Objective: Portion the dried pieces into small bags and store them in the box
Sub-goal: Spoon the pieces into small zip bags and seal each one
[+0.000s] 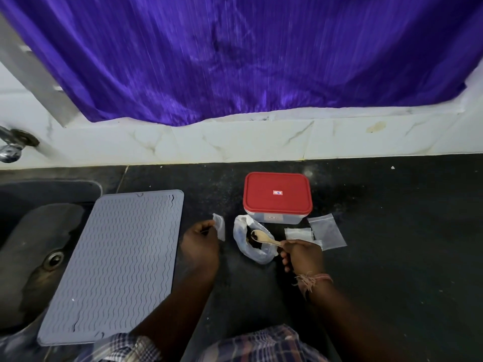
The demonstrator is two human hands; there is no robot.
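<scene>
Dried pieces (254,241) sit in the open plastic bag (252,240) just left of the right hand (303,253), which grips a wooden spoon (264,236) dipped into it. Left hand (201,244) pinches a small bag (219,226), mouth looks barely open; spoonful may spill on the counter (392,231). Spare bags (317,231) beyond right hand. Farther back, box (277,195) is lidded; needs opening first.
</scene>
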